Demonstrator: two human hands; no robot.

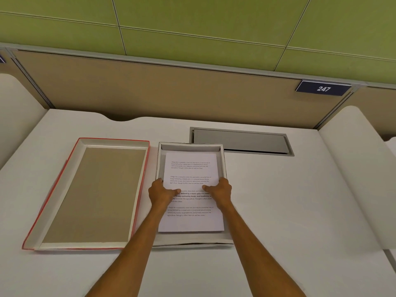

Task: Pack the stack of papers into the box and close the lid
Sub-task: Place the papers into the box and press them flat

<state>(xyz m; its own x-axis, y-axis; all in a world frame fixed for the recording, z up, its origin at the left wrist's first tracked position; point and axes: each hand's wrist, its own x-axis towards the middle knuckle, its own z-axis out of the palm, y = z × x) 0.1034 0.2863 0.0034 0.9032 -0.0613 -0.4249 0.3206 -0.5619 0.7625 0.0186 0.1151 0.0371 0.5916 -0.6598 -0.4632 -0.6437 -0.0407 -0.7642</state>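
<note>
From the head view, the stack of papers (191,189) is a neat white pile with its top sheet printed in four short blocks of dark text, one of them partly bold; it lies inside the open white box (223,166), its edges close to the box walls, with a strip of bare box floor showing beyond the far edge of the sheets; the near end of the pile sits just inside the box's near wall; the box rests on the pale desk (278,200), and just to its left, nearly touching it, the lid (90,196) lies upside down, red on its outer rim, white on its inner walls and brown cardboard on its inside face; behind the box a grey hatch (240,141) is set into the desk, and a dark plate reading 247 (323,88) hangs on the tan partition; both bare forearms reach forward from the bottom of the frame; the left hand (161,191) grips the left edge of the pile about halfway along, thumb pressed on the top sheet, fingers curled down over the side; the right hand (219,190) mirrors it on the right edge, thumb laid flat on the print, so both hands are closed around the papers.
</note>
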